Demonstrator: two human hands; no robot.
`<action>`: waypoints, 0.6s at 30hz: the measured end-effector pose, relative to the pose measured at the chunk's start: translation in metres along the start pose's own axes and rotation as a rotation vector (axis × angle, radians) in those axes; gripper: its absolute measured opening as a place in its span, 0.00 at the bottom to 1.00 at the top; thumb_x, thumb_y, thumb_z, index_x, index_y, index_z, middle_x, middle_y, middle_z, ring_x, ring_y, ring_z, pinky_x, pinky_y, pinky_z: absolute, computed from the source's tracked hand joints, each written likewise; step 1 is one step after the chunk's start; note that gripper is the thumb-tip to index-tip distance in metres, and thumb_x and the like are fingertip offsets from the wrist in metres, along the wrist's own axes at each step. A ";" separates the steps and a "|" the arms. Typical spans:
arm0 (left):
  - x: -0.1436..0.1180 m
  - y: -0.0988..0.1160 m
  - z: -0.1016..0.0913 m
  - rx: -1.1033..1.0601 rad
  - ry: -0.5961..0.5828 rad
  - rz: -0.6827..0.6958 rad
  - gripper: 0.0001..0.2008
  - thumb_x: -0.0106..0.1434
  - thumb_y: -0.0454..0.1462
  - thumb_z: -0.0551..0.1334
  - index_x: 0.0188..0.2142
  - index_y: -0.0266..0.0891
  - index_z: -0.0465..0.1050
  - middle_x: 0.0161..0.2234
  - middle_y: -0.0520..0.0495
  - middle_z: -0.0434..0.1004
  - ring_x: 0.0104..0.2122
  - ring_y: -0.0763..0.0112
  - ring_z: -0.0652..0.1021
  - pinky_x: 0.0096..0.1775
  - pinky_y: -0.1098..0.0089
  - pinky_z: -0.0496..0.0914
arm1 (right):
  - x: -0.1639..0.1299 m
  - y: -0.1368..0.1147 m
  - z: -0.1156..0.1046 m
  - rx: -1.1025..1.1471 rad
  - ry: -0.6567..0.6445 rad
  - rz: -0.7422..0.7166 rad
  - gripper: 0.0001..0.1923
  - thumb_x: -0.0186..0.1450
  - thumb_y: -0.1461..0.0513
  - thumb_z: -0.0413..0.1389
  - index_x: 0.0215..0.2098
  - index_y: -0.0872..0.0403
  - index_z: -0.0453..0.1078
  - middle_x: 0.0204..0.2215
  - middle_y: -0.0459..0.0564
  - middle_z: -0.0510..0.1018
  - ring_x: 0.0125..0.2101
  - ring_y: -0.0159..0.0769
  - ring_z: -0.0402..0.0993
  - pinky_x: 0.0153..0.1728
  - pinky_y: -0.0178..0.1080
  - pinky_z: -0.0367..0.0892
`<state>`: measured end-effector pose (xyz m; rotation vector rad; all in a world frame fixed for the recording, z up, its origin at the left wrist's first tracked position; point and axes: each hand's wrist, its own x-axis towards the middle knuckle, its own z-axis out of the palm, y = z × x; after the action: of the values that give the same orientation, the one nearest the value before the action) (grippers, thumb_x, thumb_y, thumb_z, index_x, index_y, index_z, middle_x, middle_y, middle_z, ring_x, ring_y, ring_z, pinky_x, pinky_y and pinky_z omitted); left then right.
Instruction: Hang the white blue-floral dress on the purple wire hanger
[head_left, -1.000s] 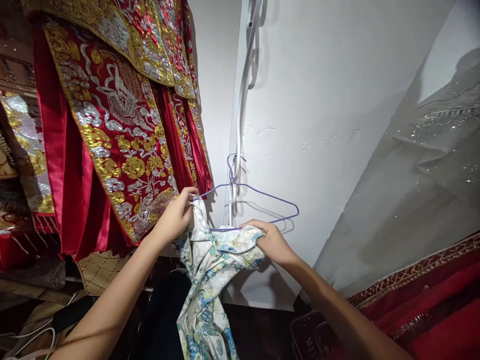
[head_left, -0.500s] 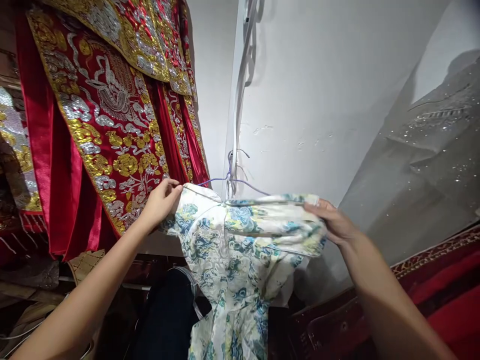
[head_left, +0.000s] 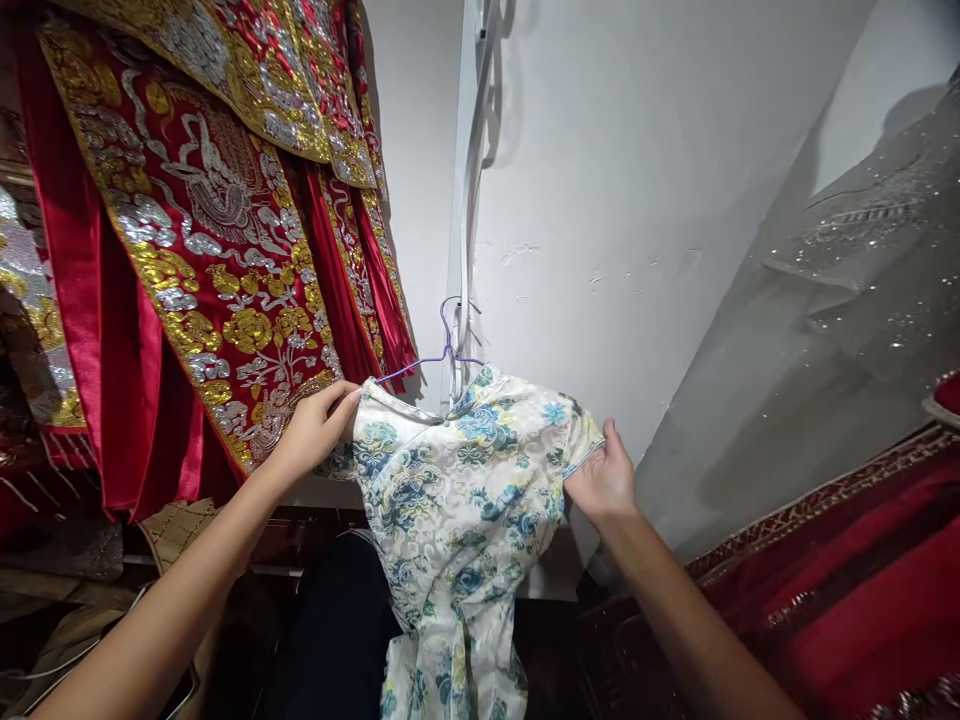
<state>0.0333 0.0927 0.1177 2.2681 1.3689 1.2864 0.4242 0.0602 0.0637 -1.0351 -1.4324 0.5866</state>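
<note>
Floral dress (head_left: 457,490), white with blue and yellow-green flowers, now sits spread over the purple wire hanger (head_left: 442,352); both shoulders are covered and the collar is centred under the hook. A second ago the fabric was bunched below the bare wire, half a second ago only half drawn across. The dress reads as mounted, with only the shoulder seating left to tidy.

Left hand (head_left: 311,432) pinches the left shoulder edge, thumb and fingers closed on cloth just beside the hanger's exposed end. Right hand (head_left: 606,480) grips the right sleeve hem, fingers curled round the fabric edge; it has come in and down from its wider reach. Hands well apart, one at each shoulder.

Hook hangs on a white strip (head_left: 469,200) running up the white wall (head_left: 637,180). Skirt falls straight down between the forearms.

Left: red embroidered robe (head_left: 210,260), gold and silver work, touching the left hand's knuckles. Right: grey sequinned fabric (head_left: 847,300) above red cloth (head_left: 847,590) with a gold border
</note>
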 end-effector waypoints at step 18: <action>-0.011 0.058 0.062 -0.609 -0.047 -0.074 0.24 0.67 0.55 0.54 0.34 0.37 0.74 0.28 0.47 0.73 0.31 0.68 0.74 0.36 0.69 0.68 | -0.055 -0.052 0.055 -0.389 -0.469 -0.135 0.37 0.60 0.56 0.62 0.67 0.46 0.60 0.64 0.54 0.66 0.63 0.52 0.61 0.62 0.55 0.59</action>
<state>0.1146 0.0671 0.1061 1.7986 0.8711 1.3778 0.3525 0.0004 0.0704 -1.1343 -2.0727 0.4786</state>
